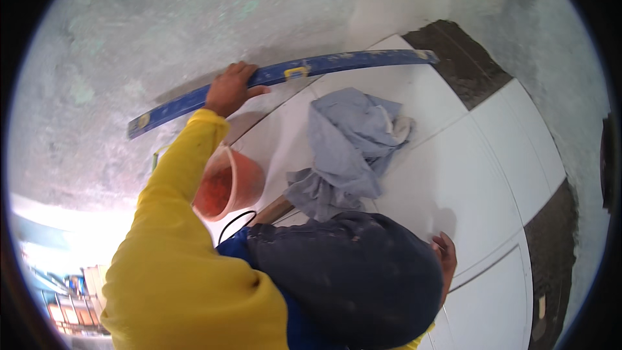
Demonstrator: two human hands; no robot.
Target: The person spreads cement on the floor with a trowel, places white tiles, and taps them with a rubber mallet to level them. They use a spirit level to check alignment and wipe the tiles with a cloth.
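Observation:
My left hand (230,89) grips a long blue spirit level (337,63) with a yellow vial window, its thumb along the near side. The level slants along the foot of the wall, its far right end reaching over white tile to a patch of dark mortar. Low at the right, past my knee, my right hand (446,251) shows only in part. Its fingers are slightly bent and apart, close to a white tile (463,175), with nothing visible in them. Between my hands a crumpled grey-blue cloth (350,139) lies on the tiles.
An orange bucket (249,178) stands below my left forearm, beside a wooden piece (275,209) partly under the cloth. Dark mortar (460,61) fills gaps at the far corner and along the right wall (586,155). The grey plastered wall (194,19) rises ahead.

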